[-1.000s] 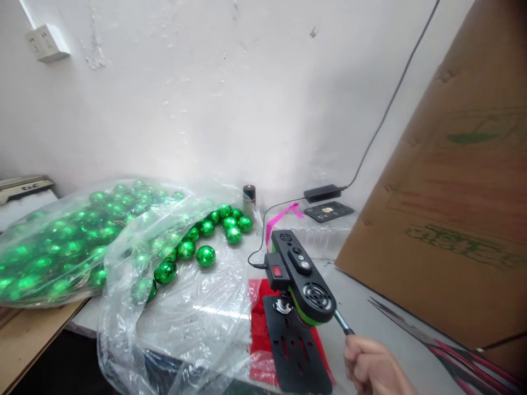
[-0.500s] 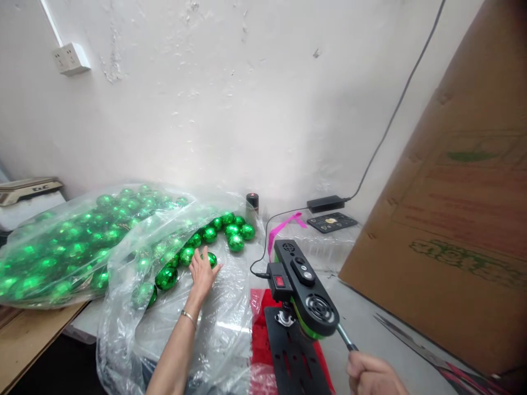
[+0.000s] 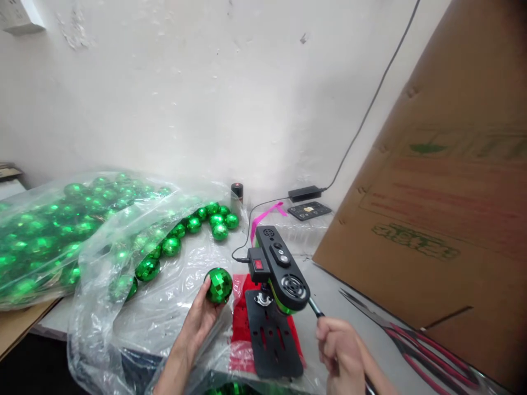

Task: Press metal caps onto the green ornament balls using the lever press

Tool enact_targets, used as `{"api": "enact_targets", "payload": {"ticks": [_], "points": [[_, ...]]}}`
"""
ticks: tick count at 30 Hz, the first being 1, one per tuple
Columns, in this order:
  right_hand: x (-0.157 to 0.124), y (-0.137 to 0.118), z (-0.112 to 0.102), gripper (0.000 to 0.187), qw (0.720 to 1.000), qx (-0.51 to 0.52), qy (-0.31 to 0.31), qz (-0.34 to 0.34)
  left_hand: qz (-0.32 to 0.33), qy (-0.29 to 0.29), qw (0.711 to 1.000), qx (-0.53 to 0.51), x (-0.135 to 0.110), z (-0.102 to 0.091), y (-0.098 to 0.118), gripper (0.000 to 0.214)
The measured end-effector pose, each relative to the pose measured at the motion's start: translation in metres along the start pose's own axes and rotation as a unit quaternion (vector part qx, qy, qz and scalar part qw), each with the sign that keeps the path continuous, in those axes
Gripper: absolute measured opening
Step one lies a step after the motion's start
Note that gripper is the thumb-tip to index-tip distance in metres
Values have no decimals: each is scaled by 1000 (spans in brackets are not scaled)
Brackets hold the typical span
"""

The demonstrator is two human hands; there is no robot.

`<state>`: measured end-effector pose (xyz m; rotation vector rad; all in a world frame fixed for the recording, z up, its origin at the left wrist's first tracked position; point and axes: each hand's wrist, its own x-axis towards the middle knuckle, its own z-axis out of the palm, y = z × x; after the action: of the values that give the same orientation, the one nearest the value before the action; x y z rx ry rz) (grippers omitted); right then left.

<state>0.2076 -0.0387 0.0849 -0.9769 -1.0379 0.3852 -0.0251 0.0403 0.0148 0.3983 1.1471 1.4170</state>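
Observation:
A shiny green faceted ball [image 3: 219, 285] rests in my left hand [image 3: 201, 318], fingers curled under it and thumb at its side, above the clear plastic. My right hand [image 3: 341, 346] is closed around a thin metal rod [image 3: 316, 308] with a dark grip. The rod's far end meets or passes behind the front of a black device [image 3: 284, 269]; I cannot tell which. This device has round vents and a red switch, and stands on a black slotted plate [image 3: 275, 345]. Beneath the plate lies a red sheet [image 3: 242, 323].
A clear plastic bag [image 3: 94, 263] full of green balls covers the left, several balls spilling from its mouth. Red-handled scissors [image 3: 428, 351] lie at right by a large cardboard box [image 3: 424, 192]. Behind are a power adapter [image 3: 304, 193], a black panel [image 3: 308, 210] and a small dark can [image 3: 237, 191].
My left hand has taken a green ball from the edge of the pile and brought it nearer, beside the device. My right hand stays on the rod. The view has shifted right.

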Motion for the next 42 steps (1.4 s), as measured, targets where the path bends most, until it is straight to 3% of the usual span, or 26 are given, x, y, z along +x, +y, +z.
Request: {"api": "enact_targets", "payload": {"ticks": [5, 9, 12, 16, 31, 42], "points": [[21, -35, 10, 55, 998, -34, -44, -34, 2, -43, 998, -55, -41, 8, -49, 69], [30, -45, 13, 54, 996, -45, -56, -61, 64, -49, 994, 77, -55, 10, -79, 85], [29, -44, 13, 51, 995, -50, -62, -65, 133, -62, 972, 186, -55, 9, -96, 89], [28, -43, 12, 50, 995, -49, -73, -56, 166, -66, 942, 283, -50, 10, -112, 90], [19, -36, 6, 40, 993, -30, -79, -80, 220, -127, 899, 357, -44, 28, -118, 84], [-6, 6, 0, 37, 990, 24, -44, -135, 216, -116, 901, 359, -40, 22, -129, 88]]}}
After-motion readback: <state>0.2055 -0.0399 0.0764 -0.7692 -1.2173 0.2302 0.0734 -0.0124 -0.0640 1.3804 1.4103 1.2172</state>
